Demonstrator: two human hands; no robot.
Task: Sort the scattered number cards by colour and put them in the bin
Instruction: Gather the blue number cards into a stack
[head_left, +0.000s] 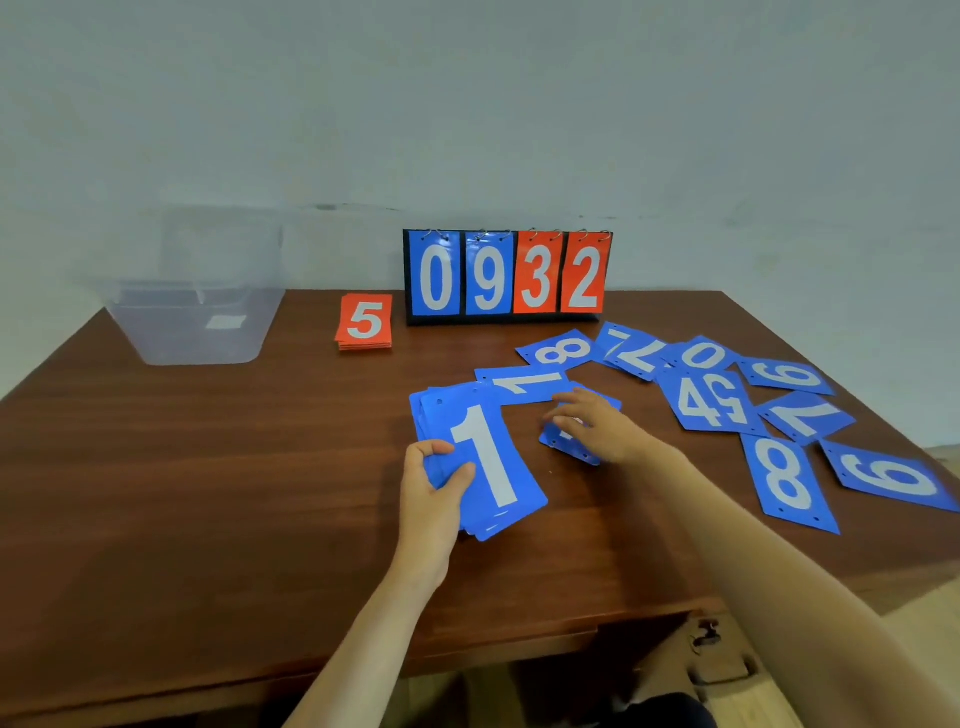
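My left hand (435, 491) grips a stack of blue number cards (485, 457) with a white 1 on top, held just above the brown table (208, 467). Beside it, my right hand (589, 423) lies over a single blue card (563, 447) on the table, fingers curled at its edge. Several more blue cards lie scattered to the right, among them an 8 (787, 480), a 6 (888, 475), a 4 (698, 402) and a 7 (805, 415). A neat stack of red cards (365, 322) topped by a 5 sits at the back. The clear plastic bin (192, 306) stands at the back left.
A flip scoreboard (506, 278) reading 0 9 3 2 stands against the wall at the back middle. The table's front edge runs below my forearms. Bare wood stretches across the left half of the table.
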